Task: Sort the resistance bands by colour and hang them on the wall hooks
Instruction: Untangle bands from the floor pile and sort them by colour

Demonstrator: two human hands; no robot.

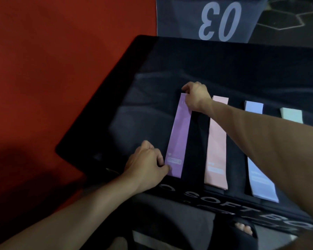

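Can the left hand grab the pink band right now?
Probably not straight away: the left hand is pinching the purple band, and the right forearm crosses over the pink band.

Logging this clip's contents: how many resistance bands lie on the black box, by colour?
purple band: 1, a hand at each end
pink band: 1
blue band: 1, partly behind the right forearm
pale mint band: 1, mostly hidden by the same arm
Total: 4

purple band (178, 136), pink band (216, 152), blue band (258, 174), pale green band (291, 114), flat, side by side
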